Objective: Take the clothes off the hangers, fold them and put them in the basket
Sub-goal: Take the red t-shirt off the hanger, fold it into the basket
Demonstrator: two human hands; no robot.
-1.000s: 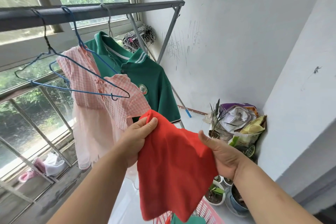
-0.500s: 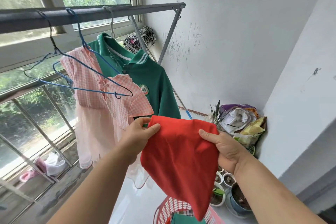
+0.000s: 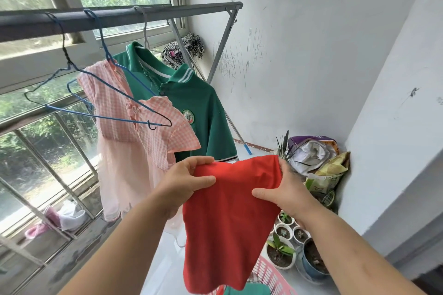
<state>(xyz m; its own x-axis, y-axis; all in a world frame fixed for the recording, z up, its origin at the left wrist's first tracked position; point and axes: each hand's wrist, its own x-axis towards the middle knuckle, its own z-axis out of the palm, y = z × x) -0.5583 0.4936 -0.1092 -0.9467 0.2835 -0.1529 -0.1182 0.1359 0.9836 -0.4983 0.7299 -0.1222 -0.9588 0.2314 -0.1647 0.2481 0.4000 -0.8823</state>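
Judged main risk as a crooked fold: held red garment (image 3: pixel 227 223) in mid-air w/ nothing flat beneath, left long and loose below the grip, so likely to bunch or go off-centre if brought together too fast. Also judged a slip possible, pinched only along the top edge w/ most of the cloth dangling free. Could have dropped wide of the pink basket (image 3: pixel 268 275), seen only in part at the bottom edge just under the hem, and landed on the floor or among the plant pots (image 3: pixel 280 254) right beside it. Noted pink dress (image 3: pixel 134 146) and green polo (image 3: pixel 199 112) hanging near, on hangers on the rail (image 3: pixel 119 17). Might have snagged the empty blue hanger (image 3: pixel 72 110) if swung left.

Left hand (image 3: pixel 184 182): gripped the top-left edge, thumb on the near face, fingers curled over the cloth. Right hand (image 3: pixel 285 194): clamped the top-right corner, thumb laid across the front, fingers wrapped behind. Reached fwd w/ both forearms, hands near each other, garment spread between them. Spotted something green already in basket, prob. a folded item, too cut off to tell.
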